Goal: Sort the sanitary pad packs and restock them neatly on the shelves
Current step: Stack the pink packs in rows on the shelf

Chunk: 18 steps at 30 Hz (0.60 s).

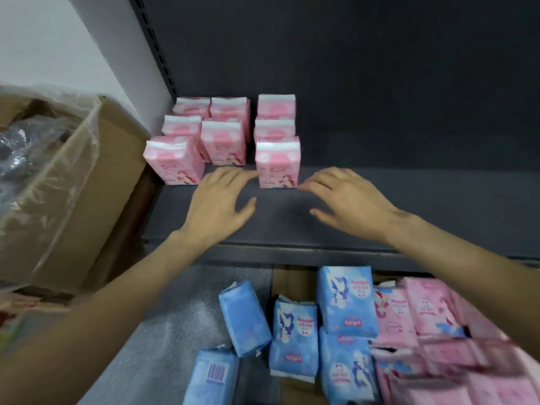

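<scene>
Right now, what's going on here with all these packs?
A person is restocking a dark shelf with pink packs, which stand upright in three rows at its left end. Both hands are open and hold nothing: the left hand and right hand flank the front pink pack of the right-hand row, fingertips at its sides. Below the shelf, blue packs and more pink ones lie unsorted. A cardboard box sits to the left.

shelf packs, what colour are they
Pink with white tops, shelf packs, seen in the head view.
</scene>
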Motion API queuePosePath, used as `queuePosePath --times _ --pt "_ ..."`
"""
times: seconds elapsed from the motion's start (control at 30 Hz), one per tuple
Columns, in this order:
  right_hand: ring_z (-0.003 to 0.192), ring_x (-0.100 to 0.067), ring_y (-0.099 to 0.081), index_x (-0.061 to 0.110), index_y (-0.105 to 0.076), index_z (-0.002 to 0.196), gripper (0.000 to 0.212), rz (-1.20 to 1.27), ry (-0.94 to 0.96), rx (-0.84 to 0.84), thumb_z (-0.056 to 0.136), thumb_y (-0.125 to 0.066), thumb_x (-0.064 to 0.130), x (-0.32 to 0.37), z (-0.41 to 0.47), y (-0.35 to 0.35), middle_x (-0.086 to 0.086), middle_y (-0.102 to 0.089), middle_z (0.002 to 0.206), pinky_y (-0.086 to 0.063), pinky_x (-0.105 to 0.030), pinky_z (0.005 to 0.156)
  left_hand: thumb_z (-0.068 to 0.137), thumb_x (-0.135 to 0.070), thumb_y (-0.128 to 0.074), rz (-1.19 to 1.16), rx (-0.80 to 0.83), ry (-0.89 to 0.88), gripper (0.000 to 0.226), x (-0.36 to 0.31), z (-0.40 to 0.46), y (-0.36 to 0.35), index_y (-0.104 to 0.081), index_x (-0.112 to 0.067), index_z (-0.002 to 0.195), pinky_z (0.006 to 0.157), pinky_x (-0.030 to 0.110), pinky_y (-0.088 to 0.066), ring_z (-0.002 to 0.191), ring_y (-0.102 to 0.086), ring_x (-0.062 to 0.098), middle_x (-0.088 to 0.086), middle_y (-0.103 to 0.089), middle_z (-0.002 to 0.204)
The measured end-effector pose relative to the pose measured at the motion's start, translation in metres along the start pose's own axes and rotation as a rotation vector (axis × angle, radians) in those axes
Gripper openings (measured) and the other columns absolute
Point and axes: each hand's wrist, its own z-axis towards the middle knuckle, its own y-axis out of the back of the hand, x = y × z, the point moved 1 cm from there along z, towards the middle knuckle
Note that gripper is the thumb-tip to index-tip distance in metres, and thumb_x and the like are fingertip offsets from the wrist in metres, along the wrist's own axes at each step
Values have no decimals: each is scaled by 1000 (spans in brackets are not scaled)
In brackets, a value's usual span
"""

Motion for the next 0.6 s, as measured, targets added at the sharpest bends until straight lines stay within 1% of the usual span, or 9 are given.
queuePosePath --times 0.1,0.17,0.2,0.23,0.3,0.4,0.47,0.53,0.6 --pt "76 -27 -68 16 -69 99 34 -23 -53 81 68 -81 24 -8 -76 12 -3 -70 85 -54 -33 66 82 -34 -52 -160 52 -161 38 -79 -2 -6 -65 -19 115 86 32 -46 99 -59 19 -6 -69 102" --pt "69 -23 -69 21 -69 92 28 -7 -120 194 67 -80 26 -13 -120 18 1 -70 79 -52 -29 57 81 -35 -52 -212 134 -265 37 -123 -2 -14 -66 -20 112 83 30 -49 93 -62 17 -10 -70 96" --pt "71 -23 -69 22 -68 92 25 10 -170 264 70 -78 27 -16 -143 21 2 -70 81 -52 -29 58 80 -37 -51 -223 194 -331 38 -145 -3 -23 -66 -21 112 80 29 -49 90 -63 17 -10 -70 95" --pt "78 -24 -69 24 -68 96 23 26 -216 323 75 -74 29 -19 -162 23 2 -71 87 -52 -31 62 79 -37 -51 -213 269 -398 40 -163 -4 -32 -65 -20 112 77 29 -51 89 -63 19 -7 -70 94" --pt "97 -26 -66 24 -65 110 29 63 -287 428 84 -65 36 -24 -206 24 1 -69 106 -51 -36 79 78 -36 -57 -165 426 -508 44 -202 -9 -55 -62 -18 118 76 33 -54 95 -63 24 0 -68 101" --pt "122 -20 -50 27 -49 133 54 64 -301 610 88 -52 57 -30 -260 24 3 -54 132 -37 -33 102 88 -40 -57 -62 621 -502 57 -248 -13 -85 -41 -21 140 93 34 -43 120 -48 22 1 -53 131" --pt "130 -14 -39 29 -35 144 75 204 -321 743 82 -51 68 -29 -289 25 7 -43 142 -31 -31 108 89 -43 -56 -28 698 -458 66 -272 -17 -104 -29 -22 145 98 31 -36 127 -40 21 1 -42 142" --pt "135 -13 -31 30 -20 149 92 314 -311 815 75 -60 69 -20 -307 24 6 -33 148 -24 -28 112 87 -48 -57 2 761 -419 74 -282 -26 -121 -25 -19 147 102 32 -33 128 -39 23 3 -36 146" --pt "140 -17 -21 23 -8 152 108 298 -281 889 72 -65 67 -8 -323 22 0 -22 155 -11 -24 114 85 -55 -57 86 824 -406 83 -284 -37 -139 -20 -15 148 107 35 -30 130 -38 27 8 -31 149"
